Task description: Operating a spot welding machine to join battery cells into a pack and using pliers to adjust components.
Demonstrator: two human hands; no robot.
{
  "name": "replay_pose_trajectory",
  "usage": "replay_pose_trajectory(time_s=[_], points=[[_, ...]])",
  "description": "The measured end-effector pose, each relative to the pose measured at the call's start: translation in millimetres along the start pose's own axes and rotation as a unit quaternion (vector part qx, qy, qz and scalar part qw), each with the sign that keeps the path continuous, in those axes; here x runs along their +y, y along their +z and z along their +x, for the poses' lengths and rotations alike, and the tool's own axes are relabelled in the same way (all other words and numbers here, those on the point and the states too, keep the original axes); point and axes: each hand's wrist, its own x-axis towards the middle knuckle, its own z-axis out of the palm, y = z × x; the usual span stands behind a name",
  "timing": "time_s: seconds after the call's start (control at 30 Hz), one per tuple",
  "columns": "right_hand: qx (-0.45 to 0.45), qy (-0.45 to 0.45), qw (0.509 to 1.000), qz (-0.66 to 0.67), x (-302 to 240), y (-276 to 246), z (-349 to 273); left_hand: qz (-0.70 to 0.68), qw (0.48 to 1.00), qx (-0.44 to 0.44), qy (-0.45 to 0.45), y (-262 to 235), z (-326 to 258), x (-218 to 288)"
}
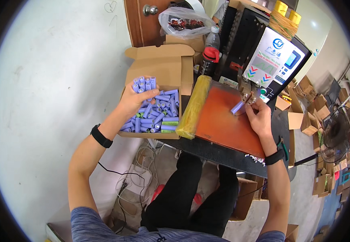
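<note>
My left hand (131,100) is closed round a bunch of purple cylindrical battery cells (144,84), held over the left part of an open cardboard box (151,136). Loose purple cells (155,111) fill that box, a few with green. My right hand (259,119) pinches one purple battery cell (237,107) by its end, under the metal electrodes (249,98) of a black and white spot welder (277,60). The cell points to the lower left, above an orange-brown mat (223,117). Part of the gripped end is hidden by my fingers.
A yellow plastic-wrapped roll (195,107) lies between box and mat. Behind it stand a black bottle with a red lid (209,60) and a clear bottle (213,38). Green-handled pliers (283,149) hang at the table's right edge. A fan (336,137) and cardboard boxes are further right.
</note>
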Motion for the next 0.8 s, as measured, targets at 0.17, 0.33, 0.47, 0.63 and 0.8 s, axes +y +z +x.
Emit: replay_pose_trajectory(time_s=[0.17, 0.33, 0.47, 0.63, 0.8], points=[[0.026, 0.006, 1.000, 0.011, 11, -2, -1, 0.045, 0.994, -0.087, 0.049, 22, -9, -4], [0.008, 0.068, 0.993, 0.092, 20, -3, 1, 0.074, 0.980, -0.176, 0.064, 64, -27, 11], [0.008, 0.078, 0.992, 0.095, 7, -55, -27, 0.063, 0.970, -0.233, 0.018, 117, -16, 3], [-0.009, 0.148, 0.983, 0.111, -28, -135, -81, 0.049, 0.954, -0.295, -0.033, 159, 10, -19], [-0.011, 0.219, 0.976, -0.002, -28, -196, -170, 0.097, 0.934, -0.342, 0.035, 189, 18, -28]])
